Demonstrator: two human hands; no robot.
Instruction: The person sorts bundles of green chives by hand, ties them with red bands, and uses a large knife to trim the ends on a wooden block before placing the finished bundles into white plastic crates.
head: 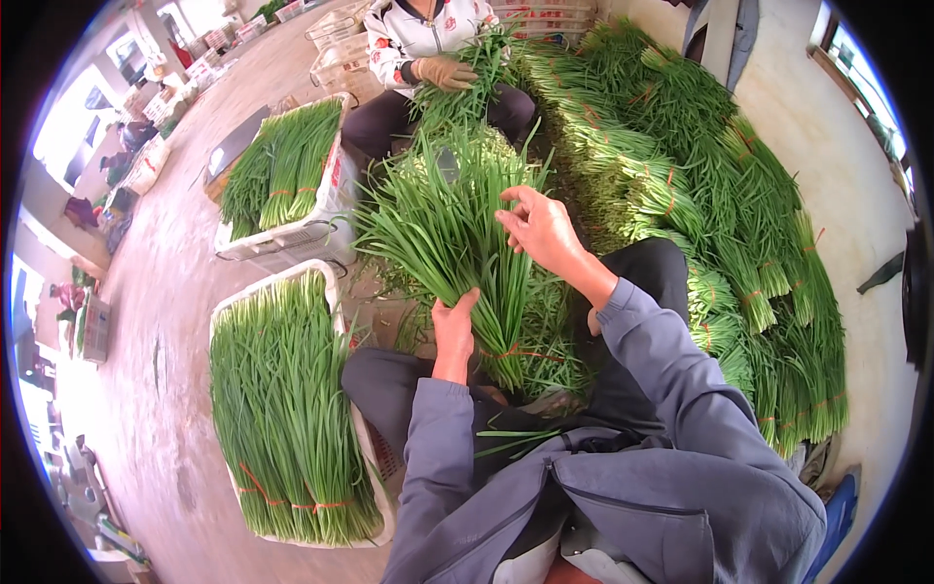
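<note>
My left hand (454, 328) grips a bunch of long green leafy stalks (485, 292), which look like Chinese chives, around its lower middle. The bunch stands leaf tips away from me, its cut ends near my lap, with an orange tie (514, 352) around it close to those ends. My right hand (536, 226) is raised at the right side of the leaves, fingers bent and apart; whether a thin leaf lies between them I cannot tell. Loose leaves (547, 358) lie beneath and beside the bunch, and a few blades (514, 438) rest on my lap.
White plastic crates of tied bunches stand at my left, one near (387, 511) and one farther (284, 237). A long pile of tied bunches (671, 197) lines the right wall. Opposite, a gloved co-worker (445, 73) sits holding greens. Stacked crates (350, 69) stand behind.
</note>
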